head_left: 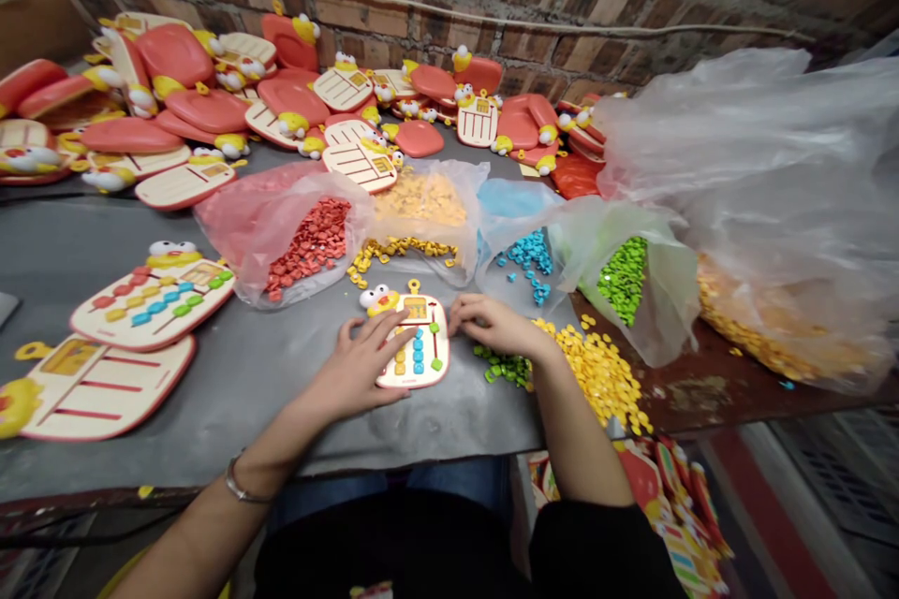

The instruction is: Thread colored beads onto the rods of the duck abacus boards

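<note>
A cream toy board [435, 376] with a red rim, a yellow bug-eyed head and slotted tracks lies on the table before me. Yellow and blue beads sit in its left tracks, and green beads [436, 364] are spaced along the rightmost one. My left hand [355, 360] lies over the board's left side, fingers stretched across its face and partly covering the beads. At the upper right edge is my right hand [492, 323], its fingertips pinched together; anything between them is hidden. Loose green beads [502, 367] lie just below the right wrist.
Open bags of red beads [313, 243], yellow beads [414, 206], blue beads [530, 253] and green beads [625, 276] stand behind the board. A yellow pile [596, 370] lies right. Two boards, one beaded [154, 304], lie left. More boards [211, 112] are heaped along the brick wall.
</note>
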A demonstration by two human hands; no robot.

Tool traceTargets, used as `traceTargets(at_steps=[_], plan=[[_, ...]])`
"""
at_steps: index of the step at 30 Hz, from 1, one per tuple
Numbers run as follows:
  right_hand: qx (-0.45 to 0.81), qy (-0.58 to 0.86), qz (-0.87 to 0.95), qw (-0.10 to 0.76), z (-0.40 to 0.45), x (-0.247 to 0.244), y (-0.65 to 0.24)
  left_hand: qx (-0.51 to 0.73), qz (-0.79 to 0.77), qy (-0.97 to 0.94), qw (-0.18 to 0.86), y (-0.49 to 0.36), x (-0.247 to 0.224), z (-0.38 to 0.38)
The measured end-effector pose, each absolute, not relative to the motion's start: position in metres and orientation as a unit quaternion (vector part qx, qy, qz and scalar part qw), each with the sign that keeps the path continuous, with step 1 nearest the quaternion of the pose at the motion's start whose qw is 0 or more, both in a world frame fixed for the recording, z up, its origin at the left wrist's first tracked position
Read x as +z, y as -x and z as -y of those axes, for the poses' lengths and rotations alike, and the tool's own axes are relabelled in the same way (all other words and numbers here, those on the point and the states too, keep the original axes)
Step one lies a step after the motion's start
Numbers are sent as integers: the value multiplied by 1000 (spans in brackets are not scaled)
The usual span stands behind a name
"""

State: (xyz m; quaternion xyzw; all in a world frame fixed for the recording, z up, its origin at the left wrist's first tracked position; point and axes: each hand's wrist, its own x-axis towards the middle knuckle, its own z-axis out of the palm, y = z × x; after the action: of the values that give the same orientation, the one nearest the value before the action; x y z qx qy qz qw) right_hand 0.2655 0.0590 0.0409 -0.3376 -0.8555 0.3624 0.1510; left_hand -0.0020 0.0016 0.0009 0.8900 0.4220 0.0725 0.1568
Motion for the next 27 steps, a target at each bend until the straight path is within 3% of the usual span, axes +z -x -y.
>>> traceTargets(at_steps=[6, 8, 10, 16, 22, 27], plan=[[248, 472, 846, -17, -54, 42, -281, 71, -420, -891, 156, 2, 0, -2], [239, 475, 847, -28, -54, 39, -280, 71, -422, -890, 156, 2, 0, -2], [252, 464, 849, 13, -56, 37, -275, 70, -423, -890, 156, 2, -1, -2], [252, 445, 821, 254, -64, 21, -250, 61, -422, -891, 155, 2, -2, -2], [191, 459, 822, 277, -73, -3, -228, 50, -424, -893, 145, 1, -2, -2], [338, 384, 830, 221, -74, 20, -251, 49, -425, -891, 150, 2, -3, -2]])
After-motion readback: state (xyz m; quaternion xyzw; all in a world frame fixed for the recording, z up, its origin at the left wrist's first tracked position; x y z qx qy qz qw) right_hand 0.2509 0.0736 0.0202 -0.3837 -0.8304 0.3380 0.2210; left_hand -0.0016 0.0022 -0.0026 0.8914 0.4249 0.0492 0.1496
